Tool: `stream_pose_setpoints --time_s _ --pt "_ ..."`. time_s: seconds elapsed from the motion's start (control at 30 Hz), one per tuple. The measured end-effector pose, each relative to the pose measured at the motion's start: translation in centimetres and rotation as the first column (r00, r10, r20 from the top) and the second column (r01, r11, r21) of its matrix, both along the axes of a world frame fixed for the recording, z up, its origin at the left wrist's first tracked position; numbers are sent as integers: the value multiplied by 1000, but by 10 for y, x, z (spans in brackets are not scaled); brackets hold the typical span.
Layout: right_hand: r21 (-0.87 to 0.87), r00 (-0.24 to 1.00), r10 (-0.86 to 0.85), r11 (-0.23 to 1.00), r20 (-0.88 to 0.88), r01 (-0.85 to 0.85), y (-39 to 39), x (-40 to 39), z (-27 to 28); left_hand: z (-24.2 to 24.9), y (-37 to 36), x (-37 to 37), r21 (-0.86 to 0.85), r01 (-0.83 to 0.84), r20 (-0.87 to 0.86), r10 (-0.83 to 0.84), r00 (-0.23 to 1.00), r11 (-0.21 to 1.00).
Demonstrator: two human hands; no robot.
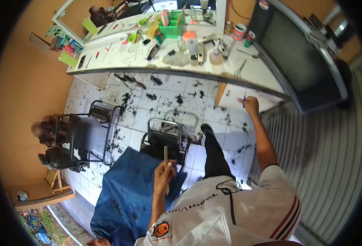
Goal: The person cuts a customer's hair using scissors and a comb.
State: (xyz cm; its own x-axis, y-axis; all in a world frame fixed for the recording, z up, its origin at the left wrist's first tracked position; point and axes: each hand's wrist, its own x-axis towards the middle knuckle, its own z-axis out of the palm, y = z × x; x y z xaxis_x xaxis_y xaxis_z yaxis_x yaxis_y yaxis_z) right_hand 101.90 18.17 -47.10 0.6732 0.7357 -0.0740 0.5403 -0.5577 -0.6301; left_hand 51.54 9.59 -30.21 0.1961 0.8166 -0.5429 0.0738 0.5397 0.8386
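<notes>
My left hand (163,177) is closed around a long, thin, pale comb (166,153), which points up towards the counter. Below and left of it spreads a dark blue cape (127,197) over a seated person, whose head only just shows at the bottom edge. Out to the right, my right hand (250,104) is closed on blue-handled scissors (244,101), their blades directed at the counter's front edge. The two hands are far apart.
A white counter (119,61) holds clippers, bottles, a green basket (170,29) and scissors. A television (300,49) stands at the right. Black chairs (86,131) and a seated person (49,133) are at the left. Dark hair clippings lie on the tiled floor (148,110).
</notes>
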Motion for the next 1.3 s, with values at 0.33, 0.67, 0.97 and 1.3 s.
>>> stream_pose_setpoints --time_s 0.33,0.67,0.97,1.3 --pt "-95 980 -19 995 -197 1 196 119 -19 -122 334 259 729 492 -468 -178 865 476" --pt "358 834 429 883 -348 -305 247 -20 2 -147 380 295 684 430 -531 -1 847 590" --pt "52 992 125 991 -22 -124 352 -42 -7 -143 241 131 231 115 -599 48 799 966" --pt "47 815 540 827 209 -560 452 112 -193 -92 19 46 432 -681 -499 786 365 591"
